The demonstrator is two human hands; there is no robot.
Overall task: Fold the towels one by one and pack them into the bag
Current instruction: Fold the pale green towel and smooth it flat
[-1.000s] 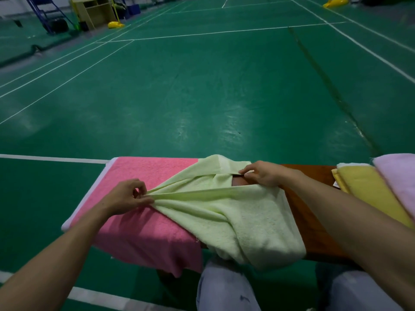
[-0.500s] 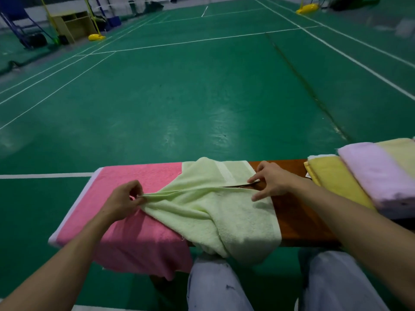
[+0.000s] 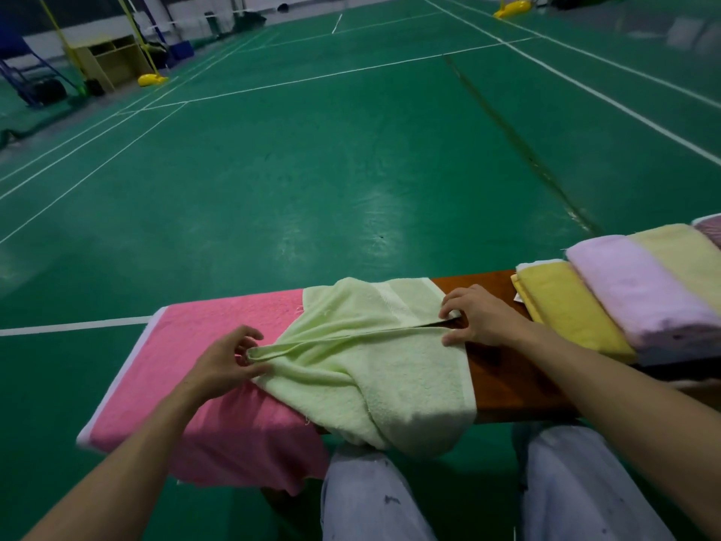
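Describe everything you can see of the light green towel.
The light green towel is soft terry with a plain woven band near its far edge. It lies half folded and rumpled across the wooden bench, its left part over the pink towel, its near part drooping off the front edge. A taut fold runs between the hands: the left hand pinches its left end, the right hand holds its right corner.

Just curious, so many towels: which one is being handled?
The light green towel: left hand and right hand hold it. The pink towel lies spread beneath; stacked towels sit untouched.
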